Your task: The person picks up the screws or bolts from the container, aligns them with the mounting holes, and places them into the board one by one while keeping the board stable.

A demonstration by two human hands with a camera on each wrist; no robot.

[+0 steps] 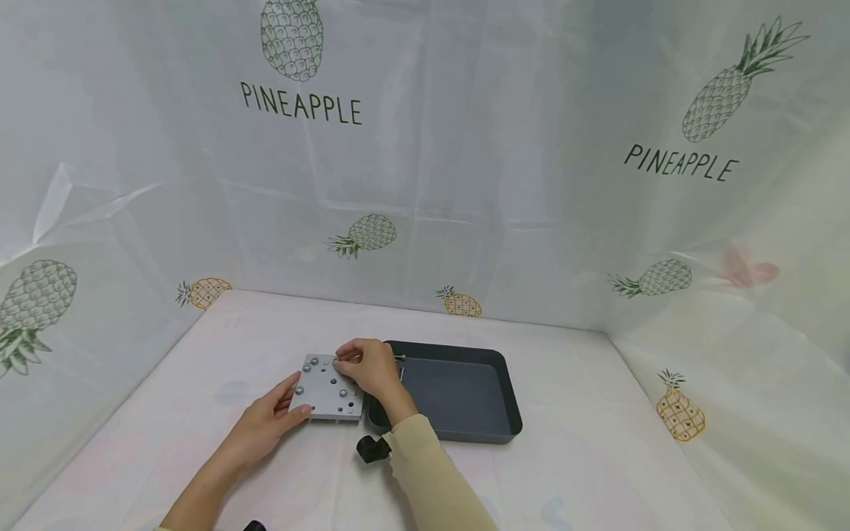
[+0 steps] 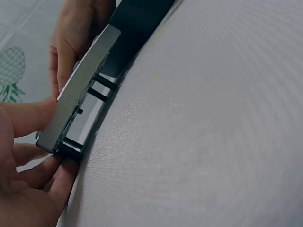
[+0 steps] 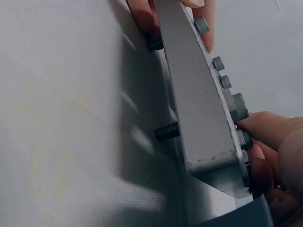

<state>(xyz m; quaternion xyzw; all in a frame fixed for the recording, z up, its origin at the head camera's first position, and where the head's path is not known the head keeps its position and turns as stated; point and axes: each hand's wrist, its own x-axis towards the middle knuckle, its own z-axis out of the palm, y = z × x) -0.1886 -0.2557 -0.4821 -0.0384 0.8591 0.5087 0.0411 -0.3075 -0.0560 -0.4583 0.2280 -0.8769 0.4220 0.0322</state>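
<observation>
A silver metal plate [image 1: 323,400] with drilled holes and several bolts stands just off the cloth, bolt shanks jutting from its underside. My left hand [image 1: 260,428] grips its left edge, thumb on top and fingers below, as the left wrist view shows. At the far right corner of the plate, my right hand [image 1: 372,365] pinches a bolt [image 3: 240,106] by its head, thumb and fingers close against it. Other bolt heads [image 3: 218,63] line the plate's top face. Threaded bolt ends [image 3: 167,131] show beneath it in the right wrist view.
A dark grey shallow tray [image 1: 458,435] lies right beside the plate, under my right forearm. Near its far left corner is a small bolt [image 1: 401,358]. A black piece [image 1: 373,448] sits at my right cuff. Pineapple-print sheeting [image 1: 498,184] rises behind and at both sides.
</observation>
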